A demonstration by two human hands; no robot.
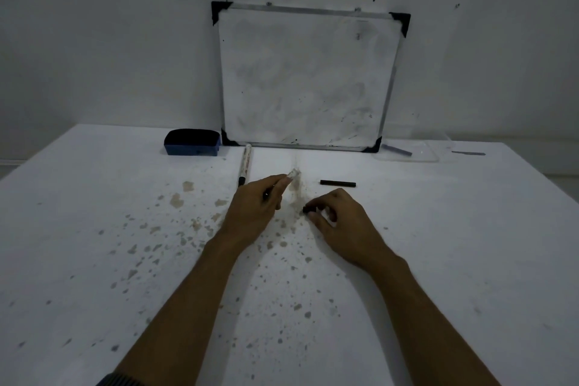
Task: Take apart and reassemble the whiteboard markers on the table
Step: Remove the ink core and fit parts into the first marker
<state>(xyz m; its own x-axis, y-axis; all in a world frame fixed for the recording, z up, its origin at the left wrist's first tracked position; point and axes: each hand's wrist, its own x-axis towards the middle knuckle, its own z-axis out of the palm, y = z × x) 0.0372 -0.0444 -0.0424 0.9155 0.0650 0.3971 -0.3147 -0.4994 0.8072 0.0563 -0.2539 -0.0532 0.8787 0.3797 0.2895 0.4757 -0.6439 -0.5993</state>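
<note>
A dim room with a white, brown-stained worktop. From the left: a blue eraser, a whole marker, the left hand pinching a blurred marker barrel, the right hand pinching a small black piece, and a black rod. A whiteboard leans against the wall.

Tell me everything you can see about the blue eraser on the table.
The eraser is a blocky whiteboard eraser with a blue plastic-looking body and a dark, rounded top. It sits flat near the table's far edge, just left of the whiteboard's lower left corner, close to it; contact can't be judged. Neither hand touches it, and the lying marker is apart from it.
</note>
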